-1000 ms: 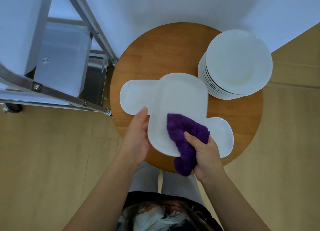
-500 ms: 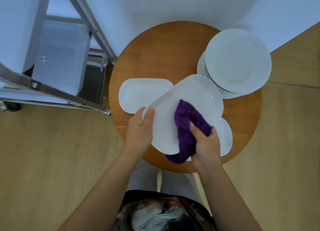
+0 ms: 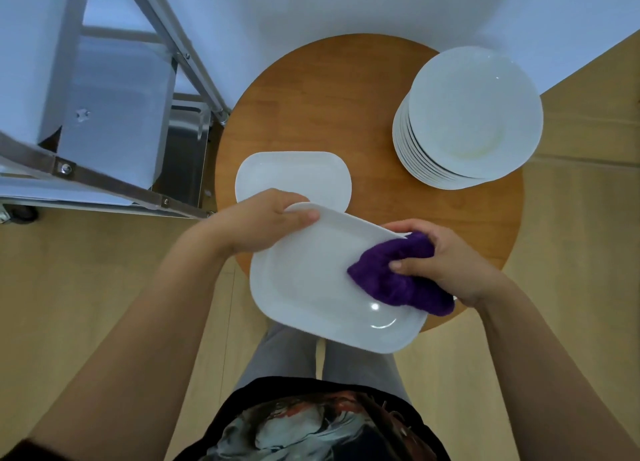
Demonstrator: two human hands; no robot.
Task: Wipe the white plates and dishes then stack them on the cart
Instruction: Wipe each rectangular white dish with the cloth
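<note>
My left hand (image 3: 263,220) grips the far left rim of a white rectangular dish (image 3: 311,287), held tilted toward me above the table's near edge. A bunched purple cloth (image 3: 394,277) lies on the dish's right side, gripped by my right hand (image 3: 440,256). A second white rectangular dish (image 3: 294,175) lies flat on the round wooden table (image 3: 339,100), partly behind my left hand. A tall stack of round white plates (image 3: 471,114) stands at the table's right. The metal cart (image 3: 114,114) is at the left.
The cart's slanted frame bars (image 3: 104,183) cross the upper left, close to the table's left edge. A white wall runs behind the table. Wooden floor (image 3: 86,287) surrounds the table and my legs.
The dish has turned and come down toward me, off the dishes beneath it. My left hand shifted to its far rim. The cloth and right hand moved to the dish's right side.
</note>
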